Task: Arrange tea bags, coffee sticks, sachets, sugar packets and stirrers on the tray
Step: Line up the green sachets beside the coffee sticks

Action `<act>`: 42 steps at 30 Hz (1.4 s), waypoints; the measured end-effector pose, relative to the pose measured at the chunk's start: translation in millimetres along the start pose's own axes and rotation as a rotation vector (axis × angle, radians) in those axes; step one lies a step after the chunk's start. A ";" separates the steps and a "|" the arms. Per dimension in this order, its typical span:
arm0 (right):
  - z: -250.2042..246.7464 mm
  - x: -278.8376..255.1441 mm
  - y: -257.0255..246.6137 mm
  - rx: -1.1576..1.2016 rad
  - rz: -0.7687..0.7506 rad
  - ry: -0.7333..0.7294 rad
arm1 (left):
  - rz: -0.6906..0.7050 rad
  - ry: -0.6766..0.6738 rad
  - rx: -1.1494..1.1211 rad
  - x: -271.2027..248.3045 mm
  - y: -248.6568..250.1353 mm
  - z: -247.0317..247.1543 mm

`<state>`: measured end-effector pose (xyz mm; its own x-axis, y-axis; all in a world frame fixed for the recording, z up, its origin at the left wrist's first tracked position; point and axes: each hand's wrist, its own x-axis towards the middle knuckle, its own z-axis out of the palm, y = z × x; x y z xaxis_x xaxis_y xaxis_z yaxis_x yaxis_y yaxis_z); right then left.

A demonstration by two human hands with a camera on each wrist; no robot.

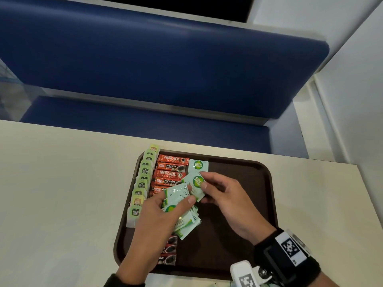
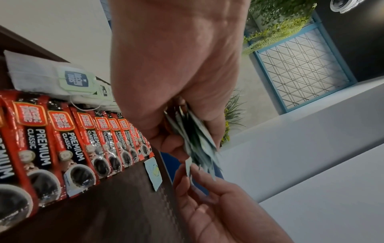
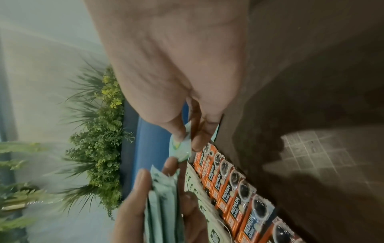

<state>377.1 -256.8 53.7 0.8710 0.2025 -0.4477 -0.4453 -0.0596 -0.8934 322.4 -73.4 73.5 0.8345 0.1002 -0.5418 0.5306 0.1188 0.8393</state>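
On the tabletop [image 1: 62, 183], over the brown tray [image 1: 259, 183], a fan of sugar packets [image 1: 182, 216] is gripped by the left hand [image 1: 157, 216]; one packet [image 1: 195, 184], pinched by the right hand [image 1: 226, 199], lies just short of the laid packet [image 1: 198, 165] beyond

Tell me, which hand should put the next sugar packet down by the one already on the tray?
Probably the right hand. It already pinches a single sugar packet, just below the laid packet. The left hand is busy gripping the remaining bunch.
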 end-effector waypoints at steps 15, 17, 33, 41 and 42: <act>-8.3 75.4 31.2 -0.746 -0.234 0.243 | -0.066 0.070 0.095 2.7 -14.4 -21.4; -6.9 75.2 31.9 -0.749 -0.255 0.267 | -0.064 0.069 0.096 3.4 -14.4 -22.9; 2.4 78.0 46.6 -0.697 -0.222 0.336 | -0.093 0.081 0.079 7.7 -17.6 -25.2; 1.7 79.1 48.6 -0.716 -0.220 0.327 | -0.095 0.079 0.076 9.2 -18.7 -24.4; 1.8 78.6 47.7 -0.716 -0.219 0.330 | -0.094 0.079 0.076 9.3 -18.3 -24.1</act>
<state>424.0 -242.0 -24.0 0.9889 -0.0094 -0.1482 -0.1143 -0.6848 -0.7197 316.9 -50.8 52.0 0.7683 0.1697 -0.6172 0.6176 0.0567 0.7844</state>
